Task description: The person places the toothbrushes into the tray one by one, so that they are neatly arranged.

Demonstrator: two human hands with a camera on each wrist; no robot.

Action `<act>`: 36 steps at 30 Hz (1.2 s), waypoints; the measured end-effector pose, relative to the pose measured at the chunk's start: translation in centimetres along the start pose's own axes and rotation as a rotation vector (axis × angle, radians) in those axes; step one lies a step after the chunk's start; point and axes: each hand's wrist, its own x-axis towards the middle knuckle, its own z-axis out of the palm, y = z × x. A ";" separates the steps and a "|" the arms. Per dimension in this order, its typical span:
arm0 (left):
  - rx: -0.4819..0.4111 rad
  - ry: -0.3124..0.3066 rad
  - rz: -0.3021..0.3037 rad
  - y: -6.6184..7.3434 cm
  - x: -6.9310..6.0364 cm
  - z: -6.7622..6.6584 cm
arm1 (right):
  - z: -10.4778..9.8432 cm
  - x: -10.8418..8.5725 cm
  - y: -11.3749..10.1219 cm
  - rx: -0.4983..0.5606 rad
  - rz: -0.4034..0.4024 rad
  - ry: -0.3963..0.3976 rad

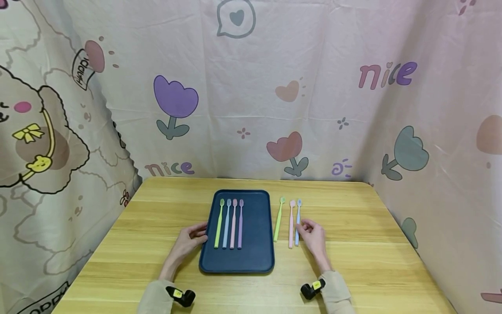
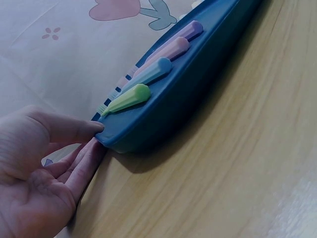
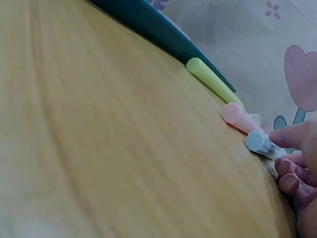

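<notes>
Head view: judged partway along. Counted four in the dark tray (image 1: 256,226), laid side by side: green brush (image 1: 218,225), blue brush (image 1: 226,225), pink brush (image 1: 233,225), purple brush (image 1: 240,225). Counted three left outside, on the worktop (image 1: 157,213) right of the tray: outer green brush (image 1: 279,220), outer pink brush (image 1: 291,226), outer blue brush (image 1: 298,216). Tallied seven brushes, one tray.

Left wrist view: noted left hand (image 1: 188,240) with fingers gripping the tray's rim, thumb on top.

Right wrist view: noted right hand (image 1: 314,239) with fingers pinching the outer blue brush, just beside the outer pink brush.
</notes>
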 end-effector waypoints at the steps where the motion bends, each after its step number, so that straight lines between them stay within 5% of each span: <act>1: 0.001 0.001 -0.001 0.0 0.0 0.0 | 0.0 0.0 0.0 -0.003 0.004 -0.005; 25: 0.003 0.017 -0.010 -0.1 0.1 0.1 | -1.0 0.1 -0.3 -0.016 0.063 -0.087; 36: 0.013 0.020 -0.014 -0.1 0.1 0.2 | -0.8 0.4 -0.4 -0.089 0.052 -0.040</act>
